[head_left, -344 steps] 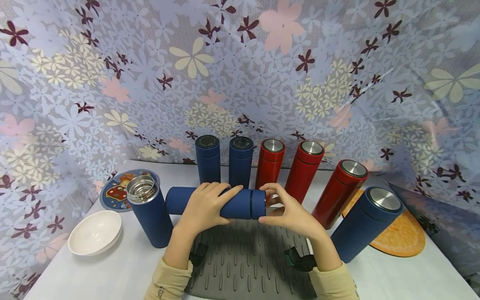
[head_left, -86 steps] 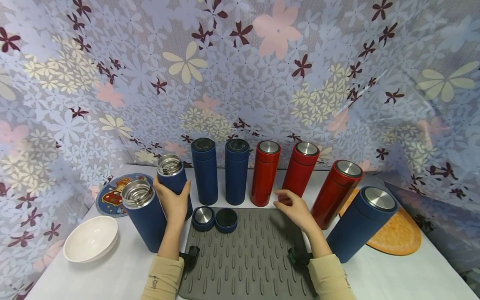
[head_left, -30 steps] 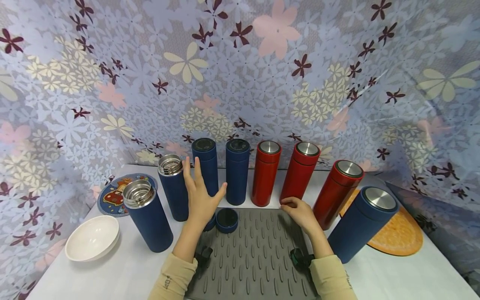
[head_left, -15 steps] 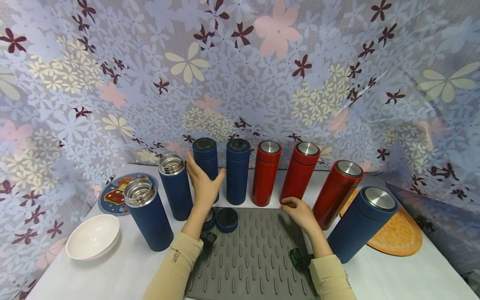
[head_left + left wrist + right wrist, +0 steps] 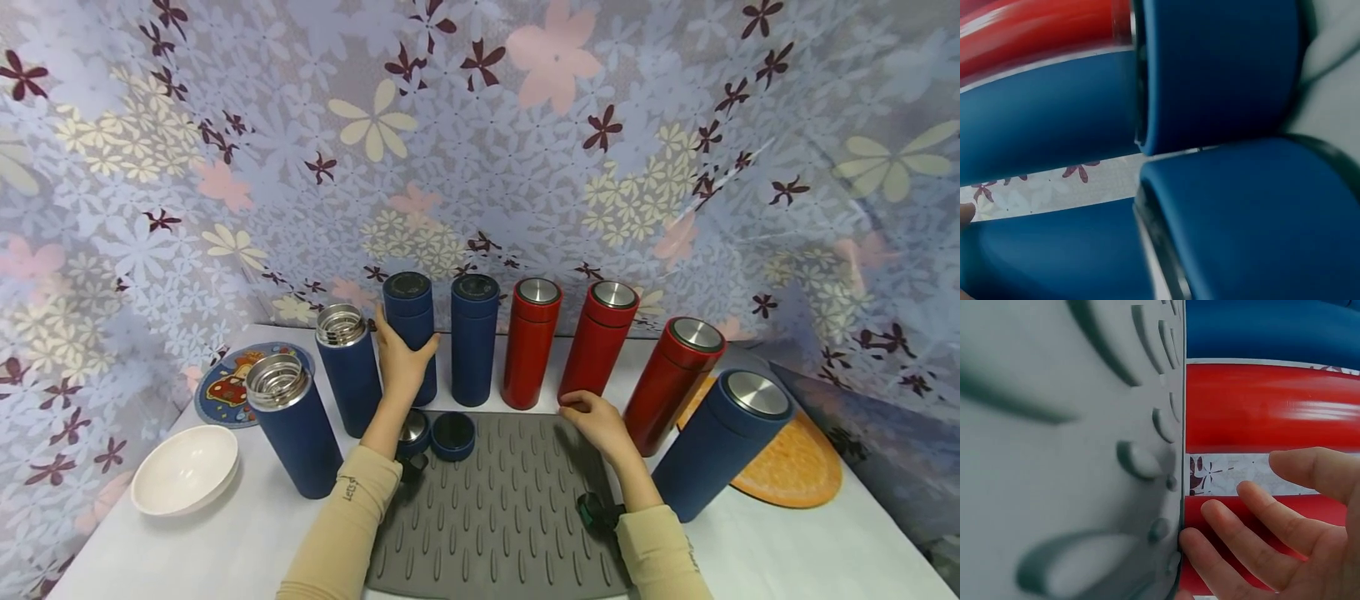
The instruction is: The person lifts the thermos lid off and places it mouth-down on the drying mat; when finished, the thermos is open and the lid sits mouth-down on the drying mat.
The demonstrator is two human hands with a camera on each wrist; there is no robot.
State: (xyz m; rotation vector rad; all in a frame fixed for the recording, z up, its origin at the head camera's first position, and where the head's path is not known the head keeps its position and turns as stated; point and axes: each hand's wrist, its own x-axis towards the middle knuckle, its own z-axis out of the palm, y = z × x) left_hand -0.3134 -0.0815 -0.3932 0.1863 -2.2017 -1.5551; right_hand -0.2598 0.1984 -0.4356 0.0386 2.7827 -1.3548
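Observation:
My left hand (image 5: 401, 367) grips a blue thermos (image 5: 410, 317) with a black-topped cap in the back row, thumb on its right side and fingers on its left. In the left wrist view only fingertips show, at the edge beside that thermos (image 5: 1054, 256). Two uncapped blue thermoses with bare steel necks, a rear one (image 5: 348, 375) and a front one (image 5: 300, 442), stand to the left. Two removed caps, one steel-topped (image 5: 413, 431) and one dark-topped (image 5: 453, 436), lie on the grey mat (image 5: 510, 517). My right hand (image 5: 596, 421), fingers loosely bent and holding nothing, rests near the mat's back edge before a red thermos (image 5: 600, 342).
Another capped blue thermos (image 5: 474, 350) and two more red ones, at centre (image 5: 531, 350) and right (image 5: 671, 392), stand in the row. A large blue thermos (image 5: 720, 450) stands right, by an orange round mat (image 5: 795, 467). A white bowl (image 5: 186, 471) and patterned round mat (image 5: 228, 392) lie left.
My left hand has let go of the rear uncapped thermos, moved right with spread fingers, and closed around the black-topped blue thermos. Earlier both hands held a blue thermos sideways, which was then capped.

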